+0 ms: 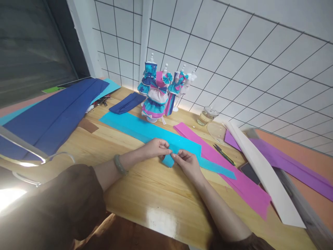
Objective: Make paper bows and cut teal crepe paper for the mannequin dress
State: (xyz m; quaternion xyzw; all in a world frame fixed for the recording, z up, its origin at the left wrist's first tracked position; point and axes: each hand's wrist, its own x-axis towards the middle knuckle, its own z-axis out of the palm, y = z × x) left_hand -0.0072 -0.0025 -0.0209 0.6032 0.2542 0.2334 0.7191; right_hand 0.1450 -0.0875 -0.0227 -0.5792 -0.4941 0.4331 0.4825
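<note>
pinching a folded turquoise strip (169, 161) with left hand (157, 147) and right hand (186, 161) over the tabletop (135, 201)
the strip seems only part-shaped, its fold unsecured; beyond lies a step-cut turquoise sheet (153, 129), then finished-looking miniature dresses (156, 104) on mannequins (152, 57).

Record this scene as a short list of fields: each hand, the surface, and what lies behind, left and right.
Left hand: fingertips pinching a small turquoise piece
Right hand: fingertips pinching the same piece
Wrist: green bangle, left arm
Surface: wooden table
Beyond hands: turquoise sheet, partly over a pink sheet
Behind: miniature dress forms in ruffled outfits
Left: large dark blue sheet
Right: white strip across a purple strip
</note>
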